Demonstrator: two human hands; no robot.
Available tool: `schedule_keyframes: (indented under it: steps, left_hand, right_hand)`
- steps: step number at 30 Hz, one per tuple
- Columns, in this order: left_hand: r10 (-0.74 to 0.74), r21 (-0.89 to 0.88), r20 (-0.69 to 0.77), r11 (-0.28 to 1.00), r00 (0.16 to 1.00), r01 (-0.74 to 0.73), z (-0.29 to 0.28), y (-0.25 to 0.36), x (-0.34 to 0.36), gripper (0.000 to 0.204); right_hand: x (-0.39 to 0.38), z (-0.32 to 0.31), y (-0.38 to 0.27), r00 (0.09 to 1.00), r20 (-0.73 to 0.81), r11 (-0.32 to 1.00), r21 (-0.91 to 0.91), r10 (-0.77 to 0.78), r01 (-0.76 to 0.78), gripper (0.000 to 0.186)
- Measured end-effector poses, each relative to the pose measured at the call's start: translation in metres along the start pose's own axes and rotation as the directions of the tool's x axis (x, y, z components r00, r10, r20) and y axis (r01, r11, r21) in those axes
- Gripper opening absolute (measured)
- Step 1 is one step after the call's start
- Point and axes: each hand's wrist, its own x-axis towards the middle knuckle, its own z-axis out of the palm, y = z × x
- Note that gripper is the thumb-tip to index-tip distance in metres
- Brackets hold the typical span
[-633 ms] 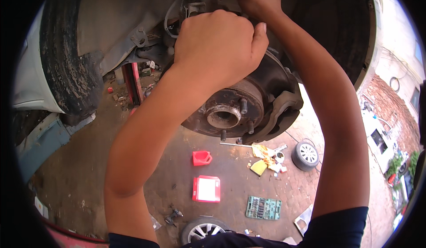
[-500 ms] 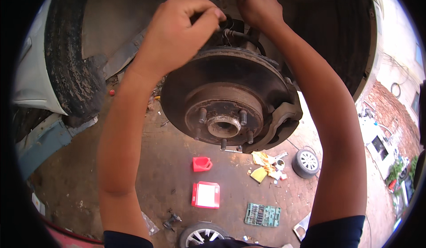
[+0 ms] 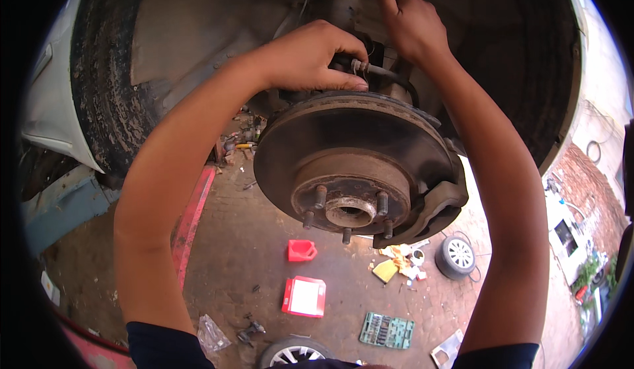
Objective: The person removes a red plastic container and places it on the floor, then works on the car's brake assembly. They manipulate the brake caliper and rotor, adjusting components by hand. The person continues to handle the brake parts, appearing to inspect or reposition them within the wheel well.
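A rusty brake disc (image 3: 350, 124) with a central hub (image 3: 350, 212), protruding studs and a caliper (image 3: 436, 214) hangs in the wheel arch. Just above the disc, my left hand (image 3: 310, 58) has thumb and index finger apart around a hose fitting (image 3: 362, 66), the index tip at it; its other fingers are hidden. My right hand (image 3: 416, 25) is higher, beside the vertical strut (image 3: 345, 2), thumb raised and fingers curled; what they hold, if anything, is hidden. A black hose (image 3: 396, 77) runs down to the right between the hands.
Red lift arm (image 3: 191, 223) below left; blue beam (image 3: 66, 200) further left. On the floor lie a red jug (image 3: 300, 250), red case (image 3: 304, 296), socket set (image 3: 386, 329), drill (image 3: 251, 332), several rags (image 3: 389, 270) and wheels (image 3: 456, 257). Wheel-arch rim (image 3: 564, 138) curves at right.
My left hand has moved from high in front of the disc to the fitting behind its top edge, its fingers spreading. My right hand shifted right. The disc sits lower and further right in view.
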Motion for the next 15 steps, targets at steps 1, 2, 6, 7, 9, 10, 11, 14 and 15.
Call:
schedule_keyframes:
  steps: [1, 2, 6, 7, 9, 10, 11, 14, 15]
  left_hand:
    - [-0.050, 0.009, 0.014, 0.999, 0.999, 0.050, -0.002, 0.005, 0.003, 0.030]
    - [-0.103, 0.026, 0.024, 0.994, 0.994, 0.102, -0.006, 0.010, 0.005, 0.030]
    - [-0.077, 0.143, -0.107, 0.985, 0.991, 0.092, -0.002, 0.004, 0.017, 0.027]
    - [-0.073, 0.179, -0.141, 0.979, 0.987, 0.098, -0.001, 0.003, 0.022, 0.026]
    - [-0.028, 0.197, -0.190, 0.978, 0.981, 0.066, 0.004, -0.007, 0.030, 0.025]
    - [-0.005, 0.205, -0.214, 0.977, 0.977, 0.050, 0.006, -0.011, 0.032, 0.024]
    - [0.026, 0.212, -0.235, 0.977, 0.972, 0.025, 0.008, -0.014, 0.032, 0.024]
    - [0.164, 0.236, -0.319, 0.968, 0.933, -0.090, 0.014, -0.023, 0.031, 0.024]
    - [0.239, 0.248, -0.361, 0.956, 0.902, -0.154, 0.017, -0.026, 0.031, 0.024]
  right_hand:
    - [-0.004, -0.005, -0.003, 1.000, 0.007, 1.000, 0.019, -0.016, 0.016, 0.071]
    - [-0.007, -0.009, -0.007, 0.999, 0.012, 0.998, 0.042, -0.039, 0.039, 0.075]
    - [0.007, 0.003, 0.005, 0.997, 0.072, 0.992, 0.126, -0.008, -0.001, 0.083]
    - [0.008, 0.004, 0.007, 0.996, 0.086, 0.987, 0.163, -0.005, -0.009, 0.085]
    - [0.011, 0.005, 0.011, 0.992, 0.127, 0.958, 0.286, -0.021, -0.017, 0.089]
    - [0.012, 0.005, 0.012, 0.989, 0.146, 0.939, 0.344, -0.030, -0.023, 0.092]
    - [0.012, 0.004, 0.013, 0.979, 0.206, 0.919, 0.387, -0.009, -0.073, 0.094]
    - [0.011, 0.004, 0.014, 0.937, 0.348, 0.828, 0.529, -0.015, -0.183, 0.099]
    - [0.012, 0.007, 0.016, 0.929, 0.367, 0.781, 0.595, -0.055, -0.189, 0.100]
